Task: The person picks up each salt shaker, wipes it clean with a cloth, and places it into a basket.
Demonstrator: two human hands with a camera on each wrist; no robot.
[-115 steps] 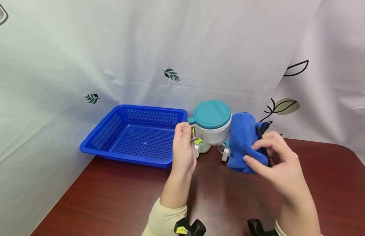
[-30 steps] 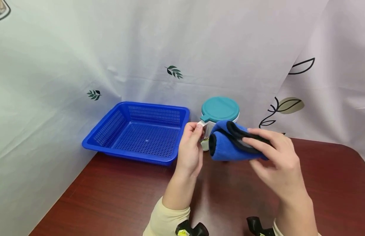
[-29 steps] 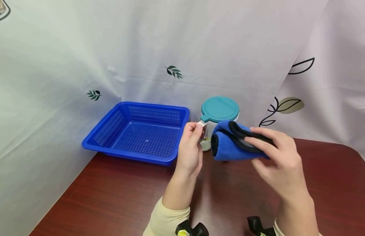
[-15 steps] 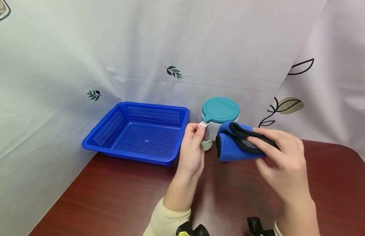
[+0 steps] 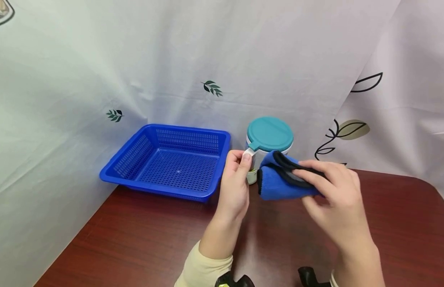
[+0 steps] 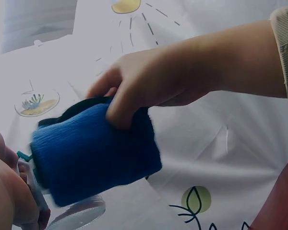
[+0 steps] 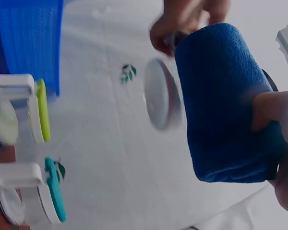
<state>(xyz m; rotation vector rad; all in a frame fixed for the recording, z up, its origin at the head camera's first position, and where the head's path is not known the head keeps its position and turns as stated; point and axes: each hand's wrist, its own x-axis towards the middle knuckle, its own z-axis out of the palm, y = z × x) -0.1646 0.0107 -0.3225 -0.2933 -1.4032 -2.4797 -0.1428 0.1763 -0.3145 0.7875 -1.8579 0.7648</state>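
Observation:
A seasoning jar with a teal lid (image 5: 270, 133) is held up off the table, its white handle gripped by my left hand (image 5: 234, 189). My right hand (image 5: 338, 195) pinches a folded blue cloth (image 5: 281, 185) with black edging, thumb below and fingers on top. The cloth lies over the jar's near side, beside the handle, and hides much of its body. In the right wrist view the jar's round base (image 7: 157, 96) shows past the cloth. Whether the cloth presses on the jar there, I cannot tell.
Left of the hands, a blue plastic basket (image 5: 155, 192) stands on the dark red table (image 5: 143, 243). Behind the held jar are two more jars, one with a lime lid (image 7: 43, 110) and another with a teal lid (image 7: 56, 191). A white patterned curtain (image 5: 171, 59) hangs at the back.
The jar has turned, its handle now pointing nearer me. The cloth has gone from the jar's right side to its front. Over the last second it shifted slightly right, then back left.

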